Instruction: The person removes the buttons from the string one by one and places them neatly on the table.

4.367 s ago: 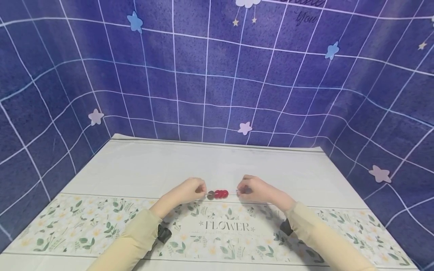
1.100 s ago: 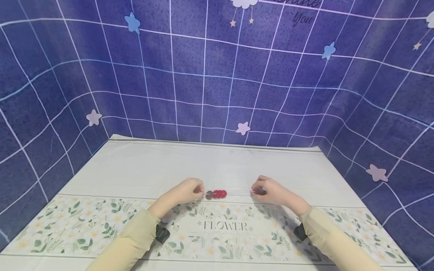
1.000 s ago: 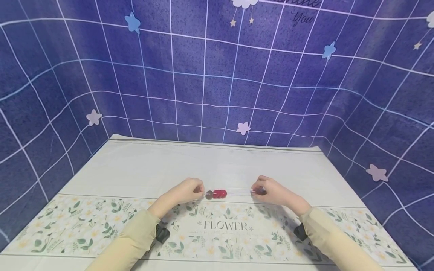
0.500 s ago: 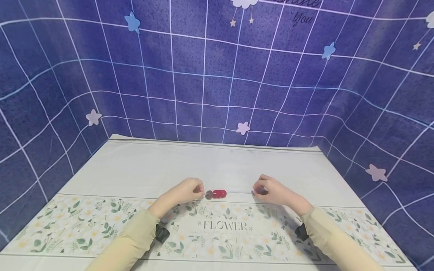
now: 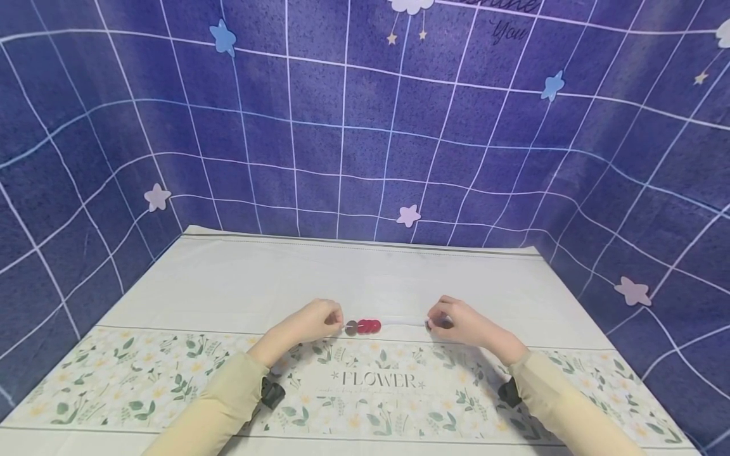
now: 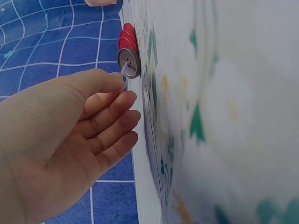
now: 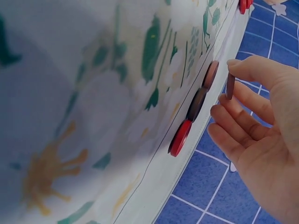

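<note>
Near the middle of the table, my left hand (image 5: pixel 316 321) pinches a white string (image 6: pixel 124 68) between thumb and forefinger. The string passes through a brown button (image 6: pixel 129 63), which sits right at the fingertips. Several red buttons (image 5: pixel 369 326) are lined up beside it, overlapping, on the string's path. To the right, my right hand (image 5: pixel 456 323) pinches a small brown button (image 7: pixel 230 85), seen edge-on between thumb and fingers. The string's thin free length (image 5: pixel 402 324) stretches from the red buttons to the right fingertips.
Beside the right hand, a brown button (image 7: pixel 211 74), a darker button (image 7: pixel 196 103) and a red button (image 7: pixel 181 138) lie in a row on the floral-printed tablecloth (image 5: pixel 376 405). A purple-blue gridded curtain (image 5: pixel 365 158) rises behind and at both sides.
Over the last several seconds my right hand has moved right, away from the red buttons. A dark button edge has appeared at its fingertips. My left hand has stayed nearly still.
</note>
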The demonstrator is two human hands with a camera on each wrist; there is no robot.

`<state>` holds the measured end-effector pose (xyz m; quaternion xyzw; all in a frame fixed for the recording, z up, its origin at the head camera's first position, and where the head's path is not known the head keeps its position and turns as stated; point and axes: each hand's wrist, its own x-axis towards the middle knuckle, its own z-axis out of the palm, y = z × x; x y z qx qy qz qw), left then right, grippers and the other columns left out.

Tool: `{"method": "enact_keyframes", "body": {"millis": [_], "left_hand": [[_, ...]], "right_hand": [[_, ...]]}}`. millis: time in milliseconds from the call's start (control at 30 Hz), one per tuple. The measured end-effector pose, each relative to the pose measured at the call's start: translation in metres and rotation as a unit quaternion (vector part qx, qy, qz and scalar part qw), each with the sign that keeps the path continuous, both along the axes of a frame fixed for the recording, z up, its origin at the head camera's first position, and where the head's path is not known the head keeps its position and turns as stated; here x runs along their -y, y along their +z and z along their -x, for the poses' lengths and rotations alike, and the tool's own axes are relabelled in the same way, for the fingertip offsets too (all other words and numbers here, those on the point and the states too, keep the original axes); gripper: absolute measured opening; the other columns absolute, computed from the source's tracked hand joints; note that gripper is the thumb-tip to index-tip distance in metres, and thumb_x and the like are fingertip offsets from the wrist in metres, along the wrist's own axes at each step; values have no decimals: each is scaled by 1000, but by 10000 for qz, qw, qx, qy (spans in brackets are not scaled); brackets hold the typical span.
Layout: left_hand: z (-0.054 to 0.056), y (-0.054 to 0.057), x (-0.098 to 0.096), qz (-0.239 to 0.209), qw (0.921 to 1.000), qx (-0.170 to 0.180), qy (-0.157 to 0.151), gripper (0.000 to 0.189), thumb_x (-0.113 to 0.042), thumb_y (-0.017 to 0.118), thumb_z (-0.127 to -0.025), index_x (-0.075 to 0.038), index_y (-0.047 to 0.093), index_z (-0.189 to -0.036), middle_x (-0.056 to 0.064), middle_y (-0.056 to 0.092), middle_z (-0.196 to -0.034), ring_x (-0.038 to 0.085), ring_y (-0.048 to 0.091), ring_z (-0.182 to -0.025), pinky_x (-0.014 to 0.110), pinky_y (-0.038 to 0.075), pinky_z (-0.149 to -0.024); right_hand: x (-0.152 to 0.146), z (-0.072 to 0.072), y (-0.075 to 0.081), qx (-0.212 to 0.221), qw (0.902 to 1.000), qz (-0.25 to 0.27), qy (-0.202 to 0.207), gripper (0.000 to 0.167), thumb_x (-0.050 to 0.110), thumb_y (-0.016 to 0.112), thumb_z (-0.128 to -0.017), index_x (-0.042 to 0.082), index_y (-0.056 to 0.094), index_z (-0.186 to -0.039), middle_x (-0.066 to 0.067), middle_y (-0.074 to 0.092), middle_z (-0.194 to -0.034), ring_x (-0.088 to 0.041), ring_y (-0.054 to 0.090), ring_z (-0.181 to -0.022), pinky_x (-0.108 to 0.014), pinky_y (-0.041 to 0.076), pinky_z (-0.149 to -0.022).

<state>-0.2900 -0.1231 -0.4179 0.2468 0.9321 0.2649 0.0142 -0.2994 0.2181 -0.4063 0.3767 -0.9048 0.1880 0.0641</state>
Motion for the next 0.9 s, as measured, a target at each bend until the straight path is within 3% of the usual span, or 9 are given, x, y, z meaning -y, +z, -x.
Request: {"method": "enact_keyframes", "body": {"millis": [233,567,733,900], "left_hand": [[1,-1,0,-14,10000,-46,-78,8,-17,65,-85,-17,60,-79,-5,63,-82,10,58,-80,35,52,-81],[3,-1,0,75,9998,-125,-110,8,-17,65,-85,-17,61,-79,-6,63,-80,9,58,-78,34,52,-80],[3,-2,0,113,9997,-190,-134,8,-18,66,-85,-17,61,-78,-6,62,-79,8,57,-77,32,51,-77],[2,-1,0,54,9998,-138,-109,8,-19,66,-85,-17,61,-79,-6,62,-80,8,57,-78,33,51,-79]], "right_hand": [[-3,0,-2,55,9999,0,-118,22,12,66,-83,1,64,-102,-3,61,-92,-16,62,-84,-31,54,-77],[-11,0,-1,148,9990,402,112,23,9,67,-83,0,64,-104,-6,61,-92,-19,62,-83,-31,56,-75],[-13,-2,-1,188,9993,310,-124,24,12,65,-85,0,65,-106,-4,61,-91,-18,61,-84,-30,56,-76],[-14,-4,0,503,9979,301,-289,24,13,64,-86,0,64,-106,-3,60,-93,-19,62,-88,-26,56,-77]]}}
